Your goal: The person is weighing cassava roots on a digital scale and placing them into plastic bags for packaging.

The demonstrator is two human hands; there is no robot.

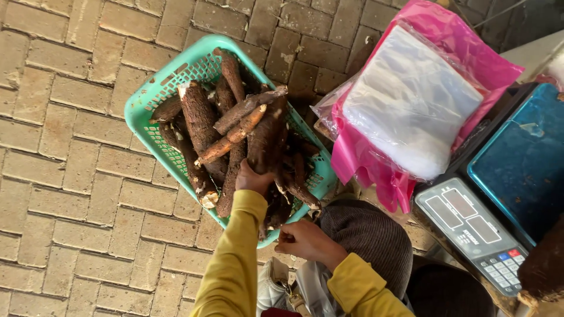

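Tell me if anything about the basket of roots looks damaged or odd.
Several cassava roots in the teal basket have broken ends showing white flesh, and the pile overhangs the near rim, where the left hand grips one. Otherwise nothing stands out.

Soft, even daylight, sharp at the centre and softer toward the edges.

The brick paving [76,147] is lit flatly, with no hard-edged shadows; only dim pockets sit between the brown roots [235,135] inside the teal basket [138,111]. The clear plastic bags [411,100] at upper right are the brightest area, washed pale with a mild sheen that hides their detail, and the pink bag [470,53] under them glows strongly. The blue scale top [523,170] carries a faint dull reflection. The yellow sleeves [235,264] at the bottom edge look slightly soft. Brick lines bow gently toward the left edge, a wide-lens curve. The far upper right corner falls darker.
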